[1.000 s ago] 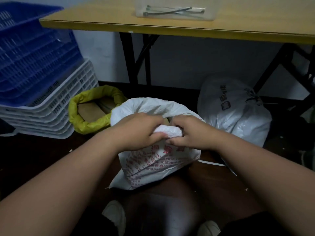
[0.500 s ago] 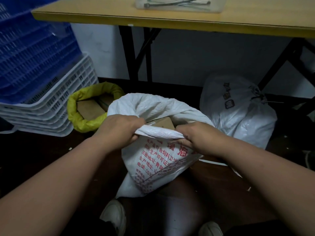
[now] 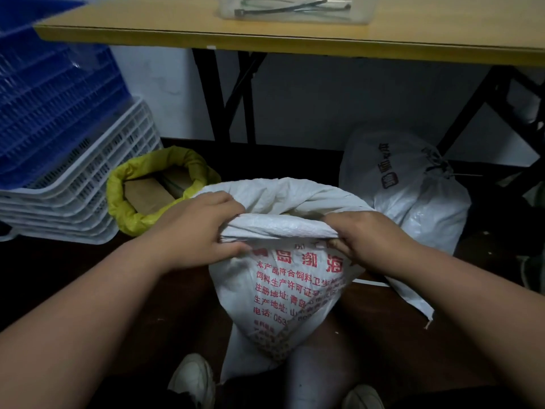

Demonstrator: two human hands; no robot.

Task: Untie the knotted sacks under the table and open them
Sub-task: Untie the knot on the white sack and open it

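A white woven sack [image 3: 292, 293] with red printed characters stands on the dark floor in front of me, its mouth open and its near rim rolled outward. My left hand [image 3: 203, 228] grips the rolled rim on the left side. My right hand [image 3: 362, 237] grips the same rim on the right. Behind it on the left sits a yellow sack [image 3: 129, 211], open with its rim rolled down and brown boxes showing inside. A second white sack [image 3: 413, 199] stands at the back right, its neck still tied with a dark cord.
A wooden table [image 3: 295, 39] with black folding legs spans overhead, carrying a clear tray of cable ties [image 3: 295, 8]. Stacked blue and white plastic crates [image 3: 67, 149] stand on the left. My white shoes [image 3: 194, 382] show at the bottom edge.
My hands have spread apart along the white sack's rim, from bunched together at its middle to its two sides. The mouth has widened and the near edge is rolled down further.
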